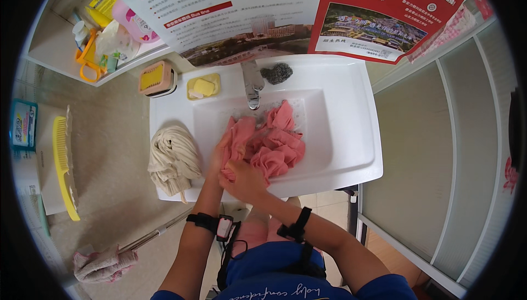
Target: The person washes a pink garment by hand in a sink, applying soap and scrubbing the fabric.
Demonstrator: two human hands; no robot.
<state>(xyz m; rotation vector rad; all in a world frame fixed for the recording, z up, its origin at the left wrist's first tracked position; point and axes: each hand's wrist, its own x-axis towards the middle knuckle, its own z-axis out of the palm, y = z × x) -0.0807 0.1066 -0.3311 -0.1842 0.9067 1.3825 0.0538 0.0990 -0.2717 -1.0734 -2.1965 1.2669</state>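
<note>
A wet pink cloth garment (280,147) lies bunched in the basin of a white washbasin (350,135). Its left part rises between my two hands. My left hand (220,147) grips the cloth from the left side, its fingers partly hidden behind the fabric. Close beside it, my right hand (246,181) is closed on the near end of the same cloth at the basin's front edge. Soapy water with small bubbles shows around the garment, below the chrome faucet (252,84).
A cream garment (173,160) rests in a heap on the left rim. Along the back rim are a soap dish (191,94) with yellow soap (204,87), a soap box (156,78) and a steel-wool scourer (278,73). A printed sheet (247,7) overhangs the back.
</note>
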